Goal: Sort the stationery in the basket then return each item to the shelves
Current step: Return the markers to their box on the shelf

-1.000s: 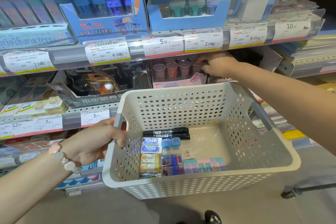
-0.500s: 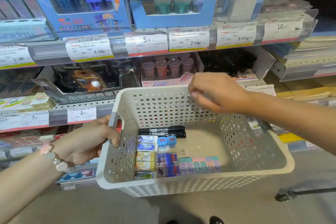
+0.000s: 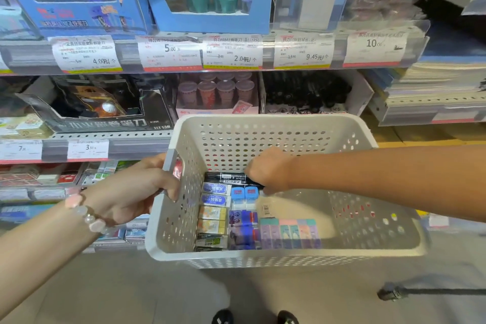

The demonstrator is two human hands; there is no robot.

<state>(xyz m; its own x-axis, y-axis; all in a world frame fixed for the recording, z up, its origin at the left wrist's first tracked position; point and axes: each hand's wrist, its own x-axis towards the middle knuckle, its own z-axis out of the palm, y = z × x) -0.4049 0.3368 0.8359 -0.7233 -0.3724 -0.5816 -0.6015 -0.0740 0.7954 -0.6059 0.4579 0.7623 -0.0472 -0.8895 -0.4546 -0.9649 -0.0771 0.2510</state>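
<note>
My left hand (image 3: 131, 189) grips the left handle of a white perforated basket (image 3: 368, 252), held in front of the shelves. My right hand (image 3: 265, 169) is down inside the basket with its fingers closed around the right end of black marker pens (image 3: 226, 177) lying at the back. Below the markers lie two blue sharpeners (image 3: 244, 193), boxed erasers (image 3: 213, 214) stacked in a column, blue and purple packs (image 3: 243, 229) and a row of pastel erasers (image 3: 289, 233). A tray of black markers (image 3: 307, 92) sits on the middle shelf above the basket.
Shelves with price tags (image 3: 232, 51) fill the background. A pink tray of cup-shaped sharpeners (image 3: 218, 93) stands left of the marker tray, a black display box (image 3: 100, 108) further left. Notebooks (image 3: 434, 81) are stacked at right. A black cable (image 3: 431, 292) lies on the floor.
My right hand came back from the pink tray on the middle shelf, dropped into the basket and closed on the black markers. The left hand kept its hold on the handle.
</note>
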